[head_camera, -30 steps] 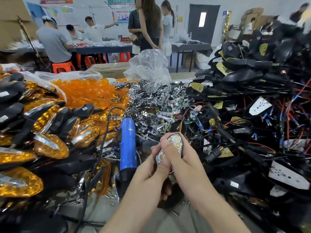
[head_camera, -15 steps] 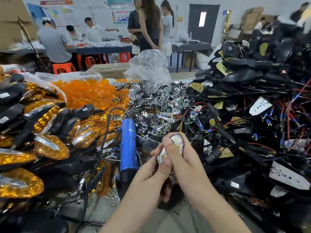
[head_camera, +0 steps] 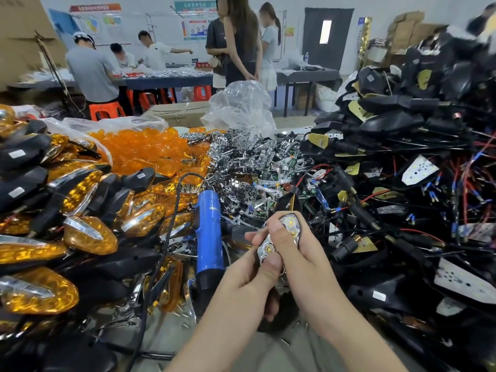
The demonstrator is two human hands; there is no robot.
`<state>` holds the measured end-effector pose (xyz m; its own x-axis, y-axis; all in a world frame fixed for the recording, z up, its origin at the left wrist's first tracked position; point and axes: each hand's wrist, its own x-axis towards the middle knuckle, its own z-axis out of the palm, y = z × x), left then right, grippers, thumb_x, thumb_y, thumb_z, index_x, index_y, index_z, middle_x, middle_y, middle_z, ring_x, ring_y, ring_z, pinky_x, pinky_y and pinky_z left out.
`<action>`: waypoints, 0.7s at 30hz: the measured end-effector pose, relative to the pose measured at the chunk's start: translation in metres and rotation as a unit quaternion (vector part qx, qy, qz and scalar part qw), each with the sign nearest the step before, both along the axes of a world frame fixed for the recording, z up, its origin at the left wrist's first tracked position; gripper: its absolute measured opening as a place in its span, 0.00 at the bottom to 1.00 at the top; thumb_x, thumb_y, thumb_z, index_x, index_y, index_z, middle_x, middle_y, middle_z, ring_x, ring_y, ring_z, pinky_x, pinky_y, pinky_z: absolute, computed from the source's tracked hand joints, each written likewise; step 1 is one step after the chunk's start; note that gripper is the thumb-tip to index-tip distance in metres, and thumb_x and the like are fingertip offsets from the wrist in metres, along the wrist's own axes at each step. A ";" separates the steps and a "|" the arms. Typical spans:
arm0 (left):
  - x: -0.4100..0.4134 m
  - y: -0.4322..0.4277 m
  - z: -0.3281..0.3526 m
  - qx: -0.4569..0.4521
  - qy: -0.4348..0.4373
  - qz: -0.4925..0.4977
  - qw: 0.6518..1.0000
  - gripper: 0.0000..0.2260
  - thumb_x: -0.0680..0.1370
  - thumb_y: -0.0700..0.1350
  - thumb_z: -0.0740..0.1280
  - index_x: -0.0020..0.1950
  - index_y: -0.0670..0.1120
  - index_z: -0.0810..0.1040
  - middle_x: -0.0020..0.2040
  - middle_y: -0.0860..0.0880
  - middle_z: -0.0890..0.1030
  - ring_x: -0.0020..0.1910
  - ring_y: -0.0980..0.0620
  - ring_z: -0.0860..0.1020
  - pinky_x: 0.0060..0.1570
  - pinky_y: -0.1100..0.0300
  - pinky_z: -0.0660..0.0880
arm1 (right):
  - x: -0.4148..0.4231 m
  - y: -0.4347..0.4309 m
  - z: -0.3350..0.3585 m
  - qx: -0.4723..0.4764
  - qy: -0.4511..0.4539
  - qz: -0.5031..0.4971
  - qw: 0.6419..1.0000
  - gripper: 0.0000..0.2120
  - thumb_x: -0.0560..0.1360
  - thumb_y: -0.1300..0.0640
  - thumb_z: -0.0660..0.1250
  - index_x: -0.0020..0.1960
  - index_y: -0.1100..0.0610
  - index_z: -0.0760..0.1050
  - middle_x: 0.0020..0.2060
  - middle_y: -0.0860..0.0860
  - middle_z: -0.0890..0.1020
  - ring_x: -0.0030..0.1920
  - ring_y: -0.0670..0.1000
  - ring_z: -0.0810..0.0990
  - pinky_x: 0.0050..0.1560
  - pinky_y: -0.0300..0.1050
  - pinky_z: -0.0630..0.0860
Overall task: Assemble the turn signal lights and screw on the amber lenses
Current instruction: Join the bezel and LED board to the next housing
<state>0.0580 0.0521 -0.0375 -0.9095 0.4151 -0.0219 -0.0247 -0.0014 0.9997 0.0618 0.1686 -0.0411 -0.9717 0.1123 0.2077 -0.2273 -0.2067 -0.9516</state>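
Workbench (head_camera: 171,339): crowded, parts heaped on every side.
Black housings (head_camera: 402,124): piled right, wires trailing.
Amber lenses (head_camera: 142,149): heaped far left.
Blue screwdriver (head_camera: 209,232): lying beside my left hand (head_camera: 249,275).
Reflector unit (head_camera: 292,226): centre front, gripped in both hands; my right hand (head_camera: 298,261) lays its thumb across it.

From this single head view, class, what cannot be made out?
Head view: the part behind the chrome reflector is covered by the left hand and right hand.
Head view: the bit of the blue screwdriver is lost among loose parts.
Head view: wall posters are too small to read.
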 end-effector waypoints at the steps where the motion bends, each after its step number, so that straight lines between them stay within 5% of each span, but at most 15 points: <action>1: 0.000 0.000 0.002 -0.005 0.013 -0.010 1.000 0.15 0.74 0.60 0.62 0.50 0.53 0.81 0.29 0.47 0.76 0.27 0.52 0.74 0.30 0.64 0.70 | -0.001 0.000 0.000 -0.017 0.000 -0.006 1.000 0.07 0.79 0.45 0.63 0.46 0.44 0.77 0.43 0.48 0.85 0.50 0.49 0.86 0.34 0.49 0.82; 4: 0.000 -0.002 0.005 0.004 0.022 -0.018 1.000 0.19 0.73 0.62 0.61 0.49 0.52 0.84 0.36 0.46 0.83 0.34 0.53 0.80 0.36 0.62 0.77 | -0.004 0.002 0.002 -0.113 -0.021 -0.017 0.993 0.09 0.77 0.44 0.67 0.40 0.44 0.80 0.42 0.47 0.86 0.48 0.50 0.87 0.34 0.49 0.77; 6: -0.002 -0.009 0.005 -0.014 0.042 0.022 0.999 0.17 0.74 0.64 0.59 0.48 0.58 0.84 0.42 0.49 0.86 0.39 0.55 0.82 0.41 0.61 0.79 | -0.008 0.007 0.005 -0.226 -0.029 -0.038 0.973 0.06 0.75 0.48 0.71 0.41 0.48 0.82 0.39 0.51 0.85 0.48 0.56 0.87 0.39 0.51 0.82; 9: -0.009 -0.020 0.006 0.023 0.052 0.104 0.993 0.19 0.75 0.62 0.58 0.47 0.54 0.85 0.42 0.49 0.85 0.35 0.53 0.81 0.35 0.63 0.78 | -0.011 0.020 0.011 -0.329 -0.027 -0.065 0.942 0.07 0.71 0.52 0.72 0.45 0.54 0.80 0.36 0.52 0.81 0.35 0.52 0.84 0.33 0.46 0.81; 13: -0.017 -0.032 0.010 0.085 0.034 0.213 0.973 0.18 0.80 0.59 0.58 0.46 0.53 0.85 0.38 0.48 0.83 0.31 0.52 0.78 0.30 0.64 0.76 | -0.009 0.032 0.011 -0.380 -0.024 -0.068 0.922 0.09 0.72 0.53 0.70 0.51 0.54 0.76 0.36 0.49 0.76 0.31 0.47 0.73 0.25 0.37 0.71; 21: -0.025 -0.040 0.005 0.112 -0.003 0.284 0.952 0.19 0.84 0.55 0.59 0.45 0.49 0.85 0.37 0.48 0.81 0.30 0.53 0.75 0.34 0.57 0.73 | -0.009 0.031 0.010 -0.382 -0.015 -0.064 0.922 0.04 0.78 0.55 0.66 0.52 0.55 0.74 0.35 0.50 0.76 0.30 0.48 0.73 0.25 0.38 0.69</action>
<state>0.0331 0.0120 -0.0328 -0.9890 -0.1479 0.0033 0.0377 -0.2304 0.9724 0.0528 0.2000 -0.0309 -0.9444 0.3288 -0.0061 -0.2723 -0.7923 -0.5460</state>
